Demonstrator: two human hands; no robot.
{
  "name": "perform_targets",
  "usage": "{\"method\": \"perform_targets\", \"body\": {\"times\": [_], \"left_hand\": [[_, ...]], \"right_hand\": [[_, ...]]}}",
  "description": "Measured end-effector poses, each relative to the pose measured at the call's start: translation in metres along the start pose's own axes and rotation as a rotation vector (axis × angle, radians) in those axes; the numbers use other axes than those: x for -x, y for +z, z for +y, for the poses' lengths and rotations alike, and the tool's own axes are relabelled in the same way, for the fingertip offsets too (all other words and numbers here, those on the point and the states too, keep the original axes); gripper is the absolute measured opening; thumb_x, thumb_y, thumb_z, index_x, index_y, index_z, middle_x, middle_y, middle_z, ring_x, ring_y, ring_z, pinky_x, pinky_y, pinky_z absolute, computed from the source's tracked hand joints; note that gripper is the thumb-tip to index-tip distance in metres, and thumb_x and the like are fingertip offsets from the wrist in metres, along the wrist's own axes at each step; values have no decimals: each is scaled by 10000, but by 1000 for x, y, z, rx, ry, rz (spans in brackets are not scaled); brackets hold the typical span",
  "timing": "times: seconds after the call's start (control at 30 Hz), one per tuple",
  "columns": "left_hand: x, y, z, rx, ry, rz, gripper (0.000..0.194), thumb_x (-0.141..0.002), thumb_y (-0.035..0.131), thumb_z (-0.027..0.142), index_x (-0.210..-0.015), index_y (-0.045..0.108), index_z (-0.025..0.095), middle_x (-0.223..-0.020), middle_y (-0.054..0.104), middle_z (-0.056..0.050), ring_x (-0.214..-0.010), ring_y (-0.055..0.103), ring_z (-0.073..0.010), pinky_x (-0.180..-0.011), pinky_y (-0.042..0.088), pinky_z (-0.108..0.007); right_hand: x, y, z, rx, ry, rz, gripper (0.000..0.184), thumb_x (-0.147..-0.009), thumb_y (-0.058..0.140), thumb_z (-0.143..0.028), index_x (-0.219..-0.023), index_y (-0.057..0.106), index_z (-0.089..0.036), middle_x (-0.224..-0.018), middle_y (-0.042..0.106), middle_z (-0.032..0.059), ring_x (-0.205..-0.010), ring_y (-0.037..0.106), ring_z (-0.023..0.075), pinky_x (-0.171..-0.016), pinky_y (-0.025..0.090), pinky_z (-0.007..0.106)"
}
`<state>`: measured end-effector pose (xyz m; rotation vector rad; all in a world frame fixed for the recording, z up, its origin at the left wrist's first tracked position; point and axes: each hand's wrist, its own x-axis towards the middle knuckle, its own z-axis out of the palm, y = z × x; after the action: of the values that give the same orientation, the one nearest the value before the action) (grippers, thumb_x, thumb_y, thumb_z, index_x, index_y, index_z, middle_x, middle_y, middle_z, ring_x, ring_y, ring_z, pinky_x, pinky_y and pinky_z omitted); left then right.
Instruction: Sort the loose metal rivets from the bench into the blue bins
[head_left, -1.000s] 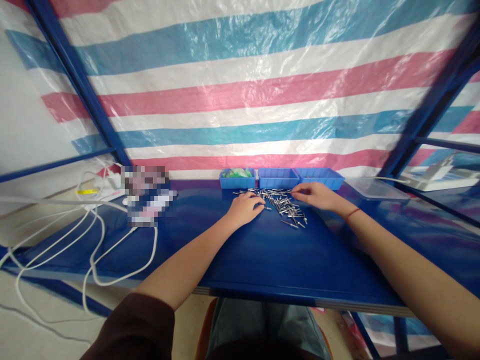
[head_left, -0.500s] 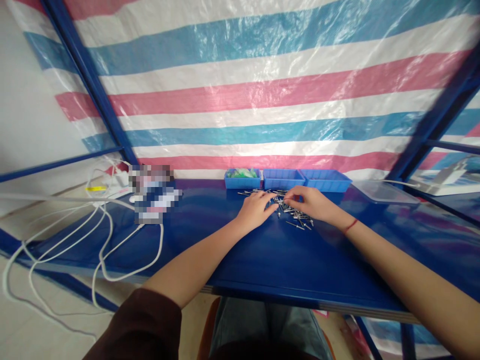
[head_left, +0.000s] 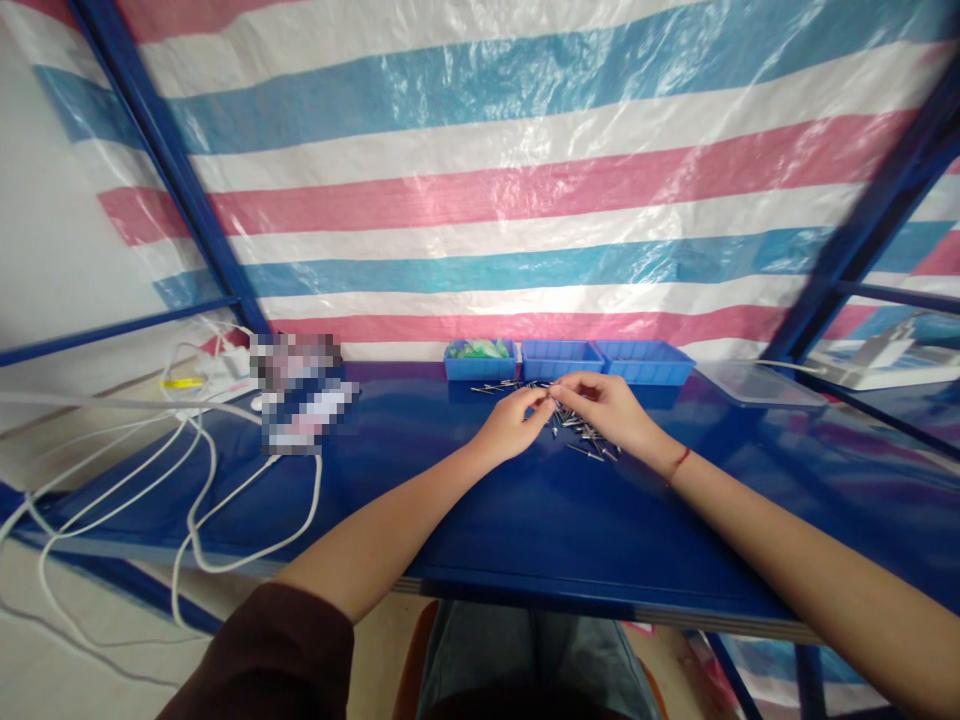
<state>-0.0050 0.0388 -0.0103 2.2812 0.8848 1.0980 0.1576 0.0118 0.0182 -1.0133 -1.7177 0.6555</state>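
Observation:
A loose heap of thin silvery pins with small collars, which look like pop rivets [head_left: 588, 434], lies on the blue table [head_left: 480, 530]. Over the heap's near left side, my left hand [head_left: 508, 424] is closed in a pinch, thumb and forefinger together. My right hand [head_left: 596, 402] reaches in from the other side, also pinching, and covers part of the heap. The fingertips of both hands meet above the pins. Whatever small thing is between them is too hidden to name. A few pins lie apart, behind my left hand and at the heap's front.
Along the back stand three blue bins: the left bin [head_left: 480, 368] holds green and clear plastic bags, beside a middle bin [head_left: 561, 358] and a right bin [head_left: 645, 362]. A clear plastic lid [head_left: 757, 384] lies rightward. White cables [head_left: 319, 500] loop over the table's left end.
My left thumb and forefinger have closed from a spread. My right hand has moved left, so the fingertips of both hands now meet. The view has shifted slightly.

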Motion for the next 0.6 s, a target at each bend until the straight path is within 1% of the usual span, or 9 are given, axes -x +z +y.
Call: {"method": "perform_targets", "body": {"times": [0.07,0.1,0.23,0.33,0.43,0.53,0.6], "left_hand": [[1,0,0,62,-14,26,275,-878,495,341,-1081,595,184,-967,678,-38,-893,620,-160,-804,467,-277],[1,1,0,83,-18,33,265,-870,509,337,-1074,589,187,-973,679,-34,-897,622,-157,-810,465,-274],[0,1,1,114,-46,34,175,-864,516,315,-924,602,175,-944,682,-29,-886,620,-151,-813,457,-275],[0,2,2,148,-85,43,155,-852,533,317,-900,589,181,-927,674,-19,-868,614,-145,-762,456,-261],[-1,0,3,163,-108,102,131,-825,571,305,-876,567,184,-880,654,-6,-835,606,-136,-710,446,-243],[-2,-2,2,121,-69,181,95,-803,592,261,-825,549,179,-822,629,-1,-791,594,-129,-696,441,-241],[-2,-2,1,76,-18,208,89,-798,595,251,-803,546,178,-807,621,0,-773,587,-126,-722,449,-253]], "right_hand": [[0,0,1,22,8,12,448,-676,651,-604,-731,667,-160,-694,673,42,-634,584,154,-624,472,302],[0,0,1,30,13,16,452,-672,651,-608,-724,668,-159,-687,669,41,-627,580,152,-620,469,301],[1,0,0,8,20,34,436,-656,676,-591,-730,679,-161,-699,678,45,-635,591,156,-637,477,310],[1,1,0,-32,7,39,397,-659,692,-554,-752,693,-168,-729,697,51,-668,618,172,-666,494,325],[0,-2,1,-30,-10,15,353,-672,697,-508,-795,716,-178,-806,720,64,-738,646,194,-713,508,348],[0,-4,3,4,4,-4,324,-677,696,-476,-809,731,-182,-869,727,74,-787,657,211,-742,512,362],[0,-5,5,21,29,-26,318,-684,686,-473,-800,734,-180,-867,728,73,-797,658,215,-756,509,367]]}}
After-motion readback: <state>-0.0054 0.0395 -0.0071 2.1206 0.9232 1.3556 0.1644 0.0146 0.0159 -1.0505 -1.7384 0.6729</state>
